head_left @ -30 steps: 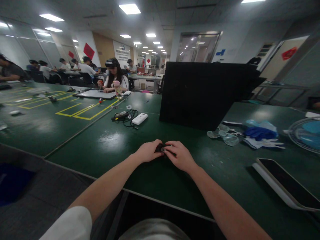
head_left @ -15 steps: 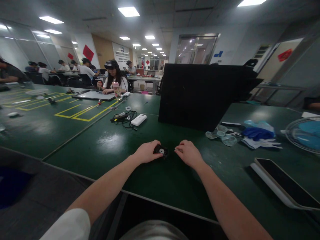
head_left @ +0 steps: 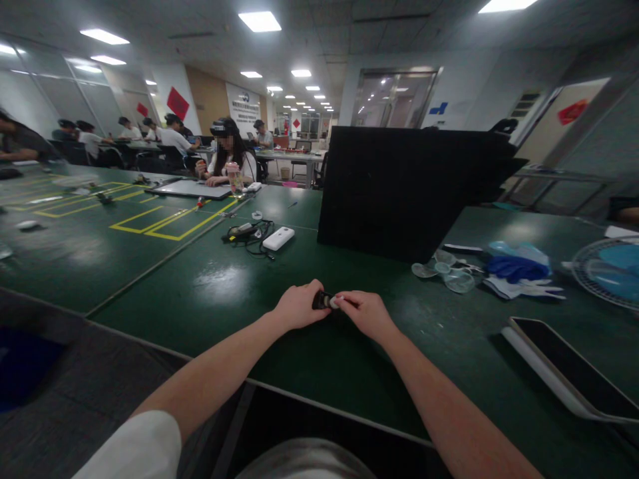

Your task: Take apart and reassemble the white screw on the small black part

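Observation:
Over the green table, my left hand (head_left: 301, 307) is closed around a small black device (head_left: 320, 301) with a pale round part in it. Its exact kind is too small to tell, and my fingers cover some of it. My right hand (head_left: 367, 313) meets it from the right, thumb and fingertips pinched on a small white piece (head_left: 333, 303) against the device's right side. Whether that piece is fixed to the device I cannot tell.
Behind my hands stands a large black panel (head_left: 389, 193). A white box (head_left: 278, 238) and tangled cables (head_left: 249, 233) lie to the left. Clear fan blades (head_left: 452, 273), gloves (head_left: 519, 269), a fan grille (head_left: 604, 273) and a phone (head_left: 569, 359) lie right. A co-worker (head_left: 229, 159) sits across.
My right hand has moved left, from apart to touching the black device. My left hand has turned the device a little, so its round face shows less.

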A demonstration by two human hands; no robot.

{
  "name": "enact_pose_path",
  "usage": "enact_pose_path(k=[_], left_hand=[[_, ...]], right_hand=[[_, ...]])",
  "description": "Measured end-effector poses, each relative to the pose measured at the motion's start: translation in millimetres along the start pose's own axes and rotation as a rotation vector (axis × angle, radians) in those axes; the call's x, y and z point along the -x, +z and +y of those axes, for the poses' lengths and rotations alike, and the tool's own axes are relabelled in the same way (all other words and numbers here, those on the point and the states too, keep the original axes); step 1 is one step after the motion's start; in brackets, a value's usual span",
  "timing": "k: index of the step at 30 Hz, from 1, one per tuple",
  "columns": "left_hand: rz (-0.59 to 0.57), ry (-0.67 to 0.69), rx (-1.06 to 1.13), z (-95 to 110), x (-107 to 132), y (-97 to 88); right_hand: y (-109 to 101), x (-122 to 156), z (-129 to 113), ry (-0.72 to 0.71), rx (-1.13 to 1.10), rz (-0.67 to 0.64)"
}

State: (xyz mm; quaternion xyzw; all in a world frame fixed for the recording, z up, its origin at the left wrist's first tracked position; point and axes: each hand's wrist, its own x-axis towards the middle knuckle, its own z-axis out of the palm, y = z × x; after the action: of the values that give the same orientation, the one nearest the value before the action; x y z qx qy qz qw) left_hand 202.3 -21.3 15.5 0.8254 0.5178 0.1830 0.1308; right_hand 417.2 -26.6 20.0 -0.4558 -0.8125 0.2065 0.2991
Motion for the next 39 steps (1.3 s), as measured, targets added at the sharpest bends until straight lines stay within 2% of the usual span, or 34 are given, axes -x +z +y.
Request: enact_pose_path(k=[4,6,9,11,13,14,17,20,24,27,30,34,36,39], left_hand=[[-0.011,0.018,0.026,2.2,0.1,-0.7],[-0.017,-0.015,0.046,1.6,0.0,-0.7],[-0.021,-0.056,0.081,-1.1,0.4,-0.3],[-0.019,-0.054,0.101,-3.3,1.0,0.0],[-0.018,-0.036,0.125,-5.1,1.7,0.2],[-0.018,-0.03,0.138,-5.6,2.0,0.1],[-0.023,-0.024,0.149,-5.7,2.1,-0.1],[-0.025,-0.041,0.147,-5.2,1.0,1.0],[-0.032,-0.05,0.288,-12.6,0.9,4.7],[-0.027,-0.086,0.379,-30.5,6.9,1.6],[0.063,-0.161,0.241,-56.7,19.4,-12.5],[0.27,-0.176,-0.182,-86.2,37.1,-38.7],[0.296,-0.15,-0.332,-93.6,42.9,-46.7],[0.288,-0.111,-0.462,-98.3,47.9,-49.3]], right_hand=[[4.1,-1.2,4.2,0.019,0.006,-0.048],[4.2,-1.9,10.9,0.087,-0.076,0.006],[-0.9,-4.5,31.0,0.286,-0.338,0.209],[-7.8,-7.1,48.7,0.491,-0.592,0.311],[-16.1,-9.4,64.7,0.661,-0.824,0.309],[-20.1,-10.3,70.8,0.7,-0.927,0.303],[-28.7,-11.8,79.8,0.711,-1.147,0.294],[-31.6,-11.8,79.4,0.709,-1.239,0.315],[-31.4,-10.8,77.6,0.71,-1.196,0.293],[-30.8,-10.2,77.5,0.681,-1.133,0.261],[-30.2,-10.9,76.8,0.698,-1.143,0.262],[-30.0,-11.0,75.6,0.703,-1.173,0.264],[-30.2,-9.9,75.5,0.701,-1.183,0.26],[-30.2,-8.2,76.6,0.709,-1.187,0.258]])
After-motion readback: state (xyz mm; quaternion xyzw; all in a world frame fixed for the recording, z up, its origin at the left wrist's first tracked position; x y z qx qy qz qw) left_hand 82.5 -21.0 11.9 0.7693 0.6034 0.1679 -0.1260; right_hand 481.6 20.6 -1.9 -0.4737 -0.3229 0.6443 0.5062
